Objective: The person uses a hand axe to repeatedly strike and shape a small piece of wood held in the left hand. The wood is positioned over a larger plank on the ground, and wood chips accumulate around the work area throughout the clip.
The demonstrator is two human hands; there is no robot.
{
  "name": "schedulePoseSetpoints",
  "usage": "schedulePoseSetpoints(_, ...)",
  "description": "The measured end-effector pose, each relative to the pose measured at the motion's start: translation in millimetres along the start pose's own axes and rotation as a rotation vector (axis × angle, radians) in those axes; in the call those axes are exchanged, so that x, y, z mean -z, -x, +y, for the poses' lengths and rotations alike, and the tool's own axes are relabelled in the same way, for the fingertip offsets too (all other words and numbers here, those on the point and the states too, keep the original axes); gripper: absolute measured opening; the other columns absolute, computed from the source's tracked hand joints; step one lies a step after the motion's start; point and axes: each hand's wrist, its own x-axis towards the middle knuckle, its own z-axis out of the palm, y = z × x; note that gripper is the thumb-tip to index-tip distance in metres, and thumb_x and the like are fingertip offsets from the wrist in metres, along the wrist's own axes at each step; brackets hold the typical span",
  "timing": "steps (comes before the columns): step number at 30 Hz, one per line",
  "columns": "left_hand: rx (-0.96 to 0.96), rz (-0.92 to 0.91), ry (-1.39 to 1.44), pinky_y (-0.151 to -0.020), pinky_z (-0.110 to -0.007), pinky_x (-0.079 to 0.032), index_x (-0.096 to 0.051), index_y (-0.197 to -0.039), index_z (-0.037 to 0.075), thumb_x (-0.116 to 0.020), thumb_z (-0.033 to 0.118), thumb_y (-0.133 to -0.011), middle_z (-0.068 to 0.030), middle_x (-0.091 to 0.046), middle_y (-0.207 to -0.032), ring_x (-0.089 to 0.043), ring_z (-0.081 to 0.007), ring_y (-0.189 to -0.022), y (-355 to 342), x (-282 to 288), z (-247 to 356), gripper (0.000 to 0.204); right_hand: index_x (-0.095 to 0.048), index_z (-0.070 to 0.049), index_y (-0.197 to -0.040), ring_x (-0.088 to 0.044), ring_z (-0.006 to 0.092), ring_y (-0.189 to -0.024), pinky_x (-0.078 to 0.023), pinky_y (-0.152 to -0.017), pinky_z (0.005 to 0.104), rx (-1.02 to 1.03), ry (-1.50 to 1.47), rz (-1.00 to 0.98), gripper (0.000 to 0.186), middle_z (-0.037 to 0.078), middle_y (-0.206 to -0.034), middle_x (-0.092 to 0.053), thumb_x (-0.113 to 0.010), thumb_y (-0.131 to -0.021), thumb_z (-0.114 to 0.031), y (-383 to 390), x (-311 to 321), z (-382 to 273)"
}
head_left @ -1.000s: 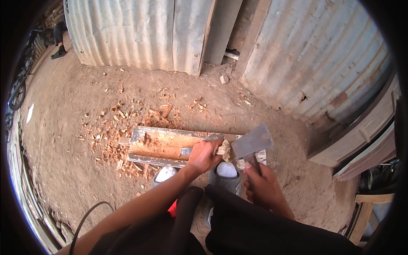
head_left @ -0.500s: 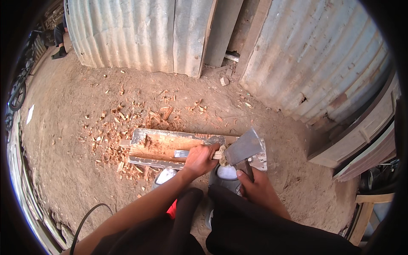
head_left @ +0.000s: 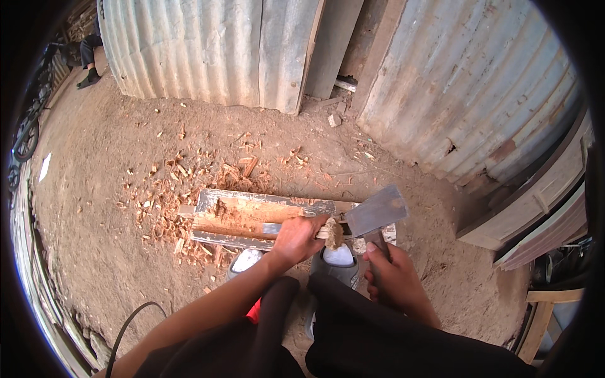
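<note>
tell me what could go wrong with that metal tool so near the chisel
The broad metal tool could glance off the chisel's frayed end and hit the left grip close beside it. A stray swing might also land on the right foot, just below that end in the view.

I stand on bare brown dirt ground (head_left: 94, 208) in soft, even daylight. Ahead rise a pale corrugated metal wall (head_left: 189, 50) and, to its right, a rust-stained corrugated metal sheet (head_left: 466, 82), grey planks (head_left: 334, 50) between them. Wooden panels (head_left: 513, 213) stand far right.
</note>
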Motion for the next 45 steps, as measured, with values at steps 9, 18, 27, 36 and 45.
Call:
schedulePoseSetpoints(9,-0.033,0.125,0.3,-0.076,-0.053,-0.053,-0.067,-0.109,0.003,-0.068,0.009,-0.079,-0.0261,-0.069,-0.092,-0.065,-0.0488,-0.09,-21,0,23,0.031,-0.058,-0.003,-0.099,-0.056,0.012,-0.051,-0.047,-0.046,0.0315,0.028,0.063,-0.017,0.031,0.002,-0.069,-0.055,-0.057,-0.108,-0.033,20,20,-11)
schedulePoseSetpoints(18,0.062,0.143,0.318,-0.08,-0.054,-0.053,-0.067,-0.107,0.003,-0.067,0.011,-0.077,-0.0262,-0.07,-0.098,-0.064,-0.0484,-0.095,-24,-2,19,0.03,-0.058,-0.002,-0.098,-0.056,0.012,-0.05,-0.048,-0.045,0.0311,0.169,-0.025,0.062,0.031,0.003,-0.066,-0.056,-0.058,-0.107,-0.031,8,7,-11)
schedulePoseSetpoints(27,0.09,0.074,0.272,-0.079,-0.053,-0.054,-0.068,-0.112,0.005,-0.069,0.012,-0.078,-0.0251,-0.07,-0.099,-0.065,-0.048,-0.093,-23,0,27,0.035,-0.059,-0.001,-0.099,-0.056,0.0116,-0.048,-0.046,-0.044,0.0305,0.27,0.042,0.107,0.03,0.003,-0.066,-0.057,-0.059,-0.107,-0.03,6,-9,-21)
schedulePoseSetpoints(36,0.056,0.147,0.259,-0.077,-0.053,-0.054,-0.068,-0.114,0.006,-0.069,0.013,-0.079,-0.0252,-0.07,-0.098,-0.066,-0.0478,-0.091,-23,-8,19,0.035,-0.061,-0.001,-0.098,-0.059,0.0128,-0.05,-0.046,-0.044,0.032,0.257,0.074,0.172,0.031,0.007,-0.067,-0.061,-0.057,-0.107,-0.03,14,-20,-16)
schedulePoseSetpoints(45,0.06,0.098,0.216,-0.076,-0.055,-0.054,-0.065,-0.114,0.006,-0.071,0.014,-0.079,-0.0261,-0.07,-0.092,-0.066,-0.0482,-0.088,-24,-10,21,0.037,-0.057,-0.002,-0.094,-0.055,0.0136,-0.044,-0.046,-0.041,0.0323,0.334,-0.042,0.293,0.029,0.003,-0.06,-0.054,-0.057,-0.107,-0.028,4,-12,-9)
